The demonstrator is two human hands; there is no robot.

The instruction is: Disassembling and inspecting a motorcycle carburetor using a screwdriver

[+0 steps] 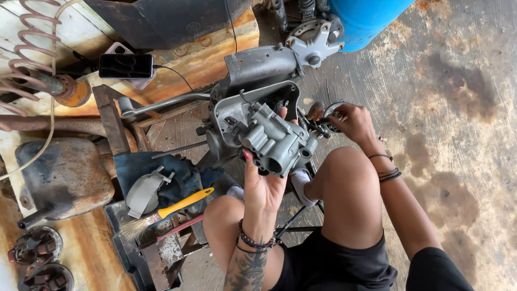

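Head view is showing the left hand (264, 186) cupping a grey carburettor (277, 141) steadily while the right hand (353, 121), beside it, is gripping a wooden-handled screwdriver (318, 113) squarely.

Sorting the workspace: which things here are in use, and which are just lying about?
In use: left hand holding grey carburettor; right hand on a tool; engine housing.
Lying about: yellow-handled brush, phone, blue barrel, rusty spring.
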